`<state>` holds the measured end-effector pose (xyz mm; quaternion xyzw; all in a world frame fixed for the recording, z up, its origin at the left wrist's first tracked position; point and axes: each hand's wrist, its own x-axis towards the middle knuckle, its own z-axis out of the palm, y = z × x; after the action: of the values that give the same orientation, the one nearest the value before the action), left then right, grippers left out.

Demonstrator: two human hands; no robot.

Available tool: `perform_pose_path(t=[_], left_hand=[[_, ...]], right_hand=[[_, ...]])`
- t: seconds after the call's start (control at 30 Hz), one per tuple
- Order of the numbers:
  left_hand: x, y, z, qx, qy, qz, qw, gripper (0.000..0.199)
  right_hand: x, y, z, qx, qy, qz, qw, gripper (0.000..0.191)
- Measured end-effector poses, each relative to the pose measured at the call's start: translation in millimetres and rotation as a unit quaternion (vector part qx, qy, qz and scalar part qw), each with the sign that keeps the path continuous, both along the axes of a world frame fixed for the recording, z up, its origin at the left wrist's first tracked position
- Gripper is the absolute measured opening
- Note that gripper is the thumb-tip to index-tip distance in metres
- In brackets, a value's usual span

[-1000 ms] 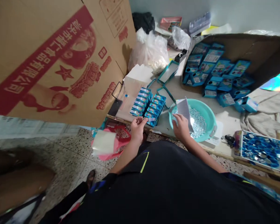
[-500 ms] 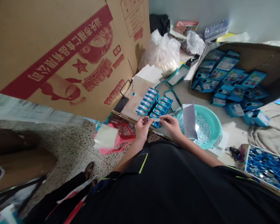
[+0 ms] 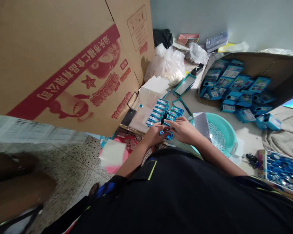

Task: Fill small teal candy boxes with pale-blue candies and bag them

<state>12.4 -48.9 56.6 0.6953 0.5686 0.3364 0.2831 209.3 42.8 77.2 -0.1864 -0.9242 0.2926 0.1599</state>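
Two hands close in over the nearest blue box [image 3: 170,136] on the surface [image 3: 244,139].
From here, the left hand [image 3: 152,135] bends in at the box's left end; the box lies just under the fingers, its long axis running roughly sideways; the right hand [image 3: 185,131] arches over from the right, palm down. Both seem equally near; whether either's curled fingers grip anything, I can't tell.

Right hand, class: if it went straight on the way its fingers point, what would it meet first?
Probably the left hand, close beyond the fingertips of the right hand; depth is unclear, so it might brush the blue boxes first.
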Motion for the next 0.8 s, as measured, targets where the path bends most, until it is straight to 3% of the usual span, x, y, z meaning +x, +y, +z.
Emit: perform_pose_path(t=[0.1, 0.17, 0.23, 0.3, 0.37, 0.43, 0.63, 0.8], left_hand=[[-3.5, 6.1, -4.3, 0.000, -0.031, 0.065, 0.997, 0.021], [-6.6, 8.7, -7.7, -0.007, -0.091, 0.132, 0.987, 0.020], [-7.6, 12.1, -10.2, -0.021, -0.190, 0.202, 0.961, 0.025], [-5.1, 16.9, -11.5, -0.039, -0.299, 0.241, 0.923, 0.031], [0.9, 22.1, -12.3, -0.063, -0.388, 0.241, 0.888, 0.037], [8.8, 26.2, -13.5, -0.101, -0.443, 0.222, 0.863, 0.042], [29.8, 28.1, -25.3, -0.193, -0.504, 0.225, 0.811, 0.049], [38.9, 25.6, -32.6, -0.255, -0.597, 0.181, 0.739, 0.049]], right_hand=[[-7.2, 3.6, 8.0, -0.014, 0.000, -0.049, 0.999, 0.054], [-7.3, 8.7, 8.1, -0.029, 0.012, -0.137, 0.990, 0.057], [-5.9, 12.1, 3.8, -0.068, 0.026, -0.217, 0.973, 0.055], [-5.8, 10.4, -4.2, -0.156, 0.034, -0.225, 0.961, 0.056], [-9.1, 2.6, -13.9, -0.256, 0.046, -0.192, 0.946, 0.060], [-15.3, -8.9, -22.8, -0.312, 0.081, -0.196, 0.926, 0.058], [-27.9, -31.0, -39.8, -0.348, 0.181, -0.305, 0.868, 0.041], [-20.6, -33.9, -56.5, -0.372, 0.184, -0.339, 0.844, 0.059]])
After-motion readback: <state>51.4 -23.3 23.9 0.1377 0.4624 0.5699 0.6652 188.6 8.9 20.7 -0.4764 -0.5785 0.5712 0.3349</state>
